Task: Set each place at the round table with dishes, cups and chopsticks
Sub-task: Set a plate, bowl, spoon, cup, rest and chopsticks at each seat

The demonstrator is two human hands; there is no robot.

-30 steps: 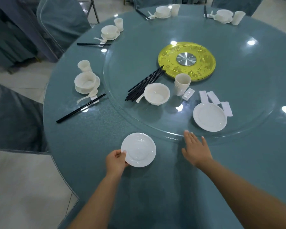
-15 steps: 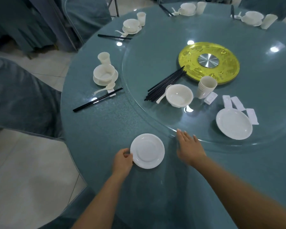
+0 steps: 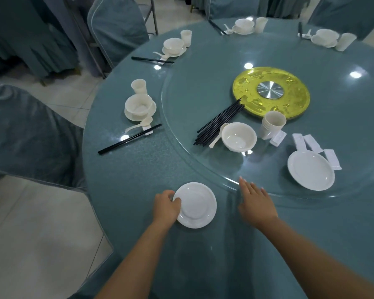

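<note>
The left hand (image 3: pixel 166 205) curls over the near-left rim of a small round white saucer (image 3: pixel 196 205) on the teal round table (image 3: pixel 138 169), pinching it. The right hand (image 3: pixel 256 202) lies flat, fingers straight, beside the glass turntable (image 3: pixel 203 83) edge.

Small plate (image 3: pixel 196 205): glossy white, porcelain-like, smooth.
Turntable (image 3: pixel 203 83): clear glass, polished, mirroring ceiling lights.
Tablecloth (image 3: pixel 127 169): teal cloth, finely speckled, matt.
Centre disc (image 3: pixel 289 98): shiny yellow-gold ring with embossed-looking pattern.
Hub (image 3: pixel 270 90): brushed metal.
Loose chopsticks (image 3: pixel 219 123): black, smooth, faint sheen.
Bowl (image 3: pixel 239 137): glossy off-white.
Chair covers (image 3: pixel 30 134): dull teal fabric.
Floor (image 3: pixel 30 234): pale smooth tiles.
</note>
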